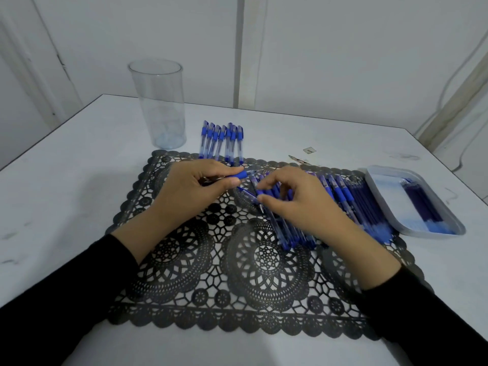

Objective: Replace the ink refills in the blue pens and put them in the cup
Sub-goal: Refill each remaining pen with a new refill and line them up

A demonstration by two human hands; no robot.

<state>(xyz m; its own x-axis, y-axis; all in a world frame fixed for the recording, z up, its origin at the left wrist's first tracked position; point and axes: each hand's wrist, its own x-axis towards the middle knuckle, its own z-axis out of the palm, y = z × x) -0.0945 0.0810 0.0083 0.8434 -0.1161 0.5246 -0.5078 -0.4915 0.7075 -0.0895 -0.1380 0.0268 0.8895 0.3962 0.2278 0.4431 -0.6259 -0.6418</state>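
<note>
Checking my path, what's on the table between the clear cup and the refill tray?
Head view: a row of blue pens beside the cup, then white table with small scraps.

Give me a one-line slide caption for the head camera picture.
Left hand grips a blue pen while the right hand reaches into the pen pile; clear cup behind.

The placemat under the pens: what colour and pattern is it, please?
Black, lace-like openwork placemat; head view.
</note>
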